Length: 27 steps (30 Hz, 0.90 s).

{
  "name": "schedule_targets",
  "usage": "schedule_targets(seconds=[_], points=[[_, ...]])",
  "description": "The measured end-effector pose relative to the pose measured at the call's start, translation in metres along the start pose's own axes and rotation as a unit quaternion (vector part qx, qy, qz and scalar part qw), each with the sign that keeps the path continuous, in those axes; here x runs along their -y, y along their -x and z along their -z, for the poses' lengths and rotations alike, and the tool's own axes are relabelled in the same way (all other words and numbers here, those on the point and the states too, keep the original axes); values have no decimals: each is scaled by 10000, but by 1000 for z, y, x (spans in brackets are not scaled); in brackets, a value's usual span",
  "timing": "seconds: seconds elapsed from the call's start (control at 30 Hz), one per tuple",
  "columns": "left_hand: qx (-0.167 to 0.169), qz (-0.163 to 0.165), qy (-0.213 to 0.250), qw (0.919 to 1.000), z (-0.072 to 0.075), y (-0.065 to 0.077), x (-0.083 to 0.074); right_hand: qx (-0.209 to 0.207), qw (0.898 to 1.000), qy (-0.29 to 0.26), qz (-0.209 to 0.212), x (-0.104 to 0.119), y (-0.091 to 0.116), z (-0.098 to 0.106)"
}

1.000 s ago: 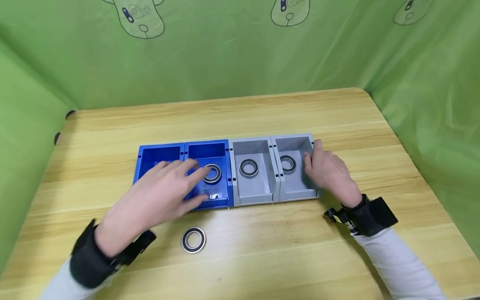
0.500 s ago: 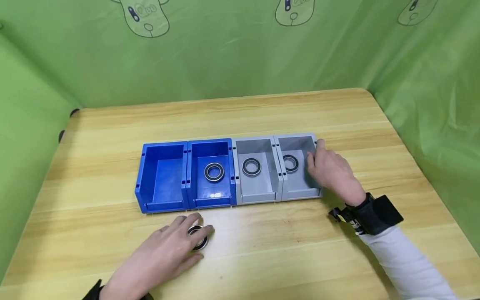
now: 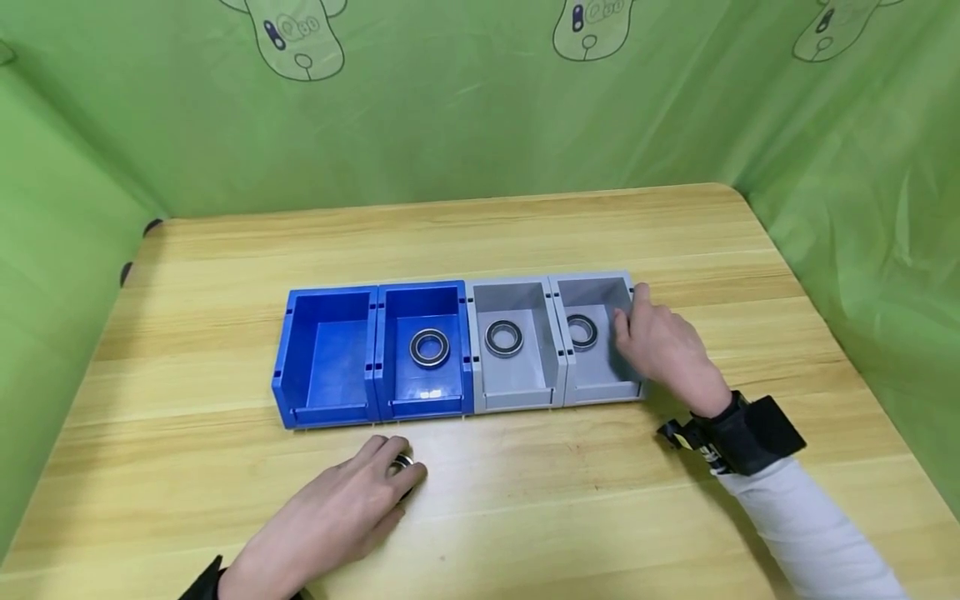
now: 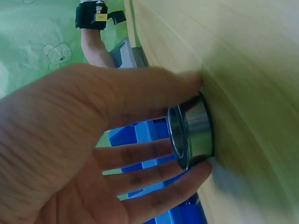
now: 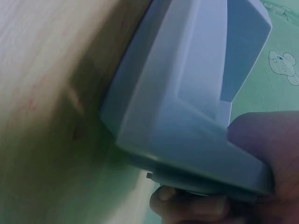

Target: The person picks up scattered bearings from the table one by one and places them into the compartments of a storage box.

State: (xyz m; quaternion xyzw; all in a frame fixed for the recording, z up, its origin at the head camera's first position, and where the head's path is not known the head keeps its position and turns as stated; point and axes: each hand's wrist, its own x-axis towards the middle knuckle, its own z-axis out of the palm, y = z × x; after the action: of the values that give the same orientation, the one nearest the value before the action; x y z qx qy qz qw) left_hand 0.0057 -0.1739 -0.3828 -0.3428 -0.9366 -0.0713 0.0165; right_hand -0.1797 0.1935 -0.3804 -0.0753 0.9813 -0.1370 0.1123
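Note:
My left hand (image 3: 330, 512) is low over the table, in front of the blue bins. Its thumb and fingers pinch a ball bearing (image 4: 198, 128) by its outer rim; in the head view the hand covers most of it. The bearing is at the wooden surface. At the far right, my right hand (image 3: 667, 350) grips the side wall of the right grey bin (image 5: 187, 112), thumb inside and fingers outside. Single bearings lie flat in the right blue bin (image 3: 430, 348), the left grey bin (image 3: 503, 339) and the right grey bin (image 3: 582, 332).
Two blue and two grey bins stand side by side in a row. Nothing lies in the left blue bin (image 3: 333, 367). Green curtains (image 3: 465, 108) enclose the wooden table (image 3: 540, 517) at the back and sides.
My left hand has come back from over the blue bins to the bearing on the table, and its fingers have closed round it. The right hand has kept its hold on the grey bin.

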Motion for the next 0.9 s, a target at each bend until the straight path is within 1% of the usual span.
schedule_targets(seconds=[0.23,0.43,0.57,0.7,0.8,0.9], points=[[-39,-383,-279,9989,-2,0,2,-3,10000,-40,20,0,1,1],[-14,-510,-376,9980,1,0,3,-37,10000,-49,30,0,1,0],[68,-458,-311,9984,10,0,5,-47,10000,-36,37,1,1,0],[38,-390,-310,9988,19,2,7,-19,10000,-25,38,2,1,1],[-29,-291,-364,9989,26,3,9,53,10000,-33,-4,2,0,2],[92,-116,-356,9993,34,4,10,108,9999,-38,-46,2,0,2]])
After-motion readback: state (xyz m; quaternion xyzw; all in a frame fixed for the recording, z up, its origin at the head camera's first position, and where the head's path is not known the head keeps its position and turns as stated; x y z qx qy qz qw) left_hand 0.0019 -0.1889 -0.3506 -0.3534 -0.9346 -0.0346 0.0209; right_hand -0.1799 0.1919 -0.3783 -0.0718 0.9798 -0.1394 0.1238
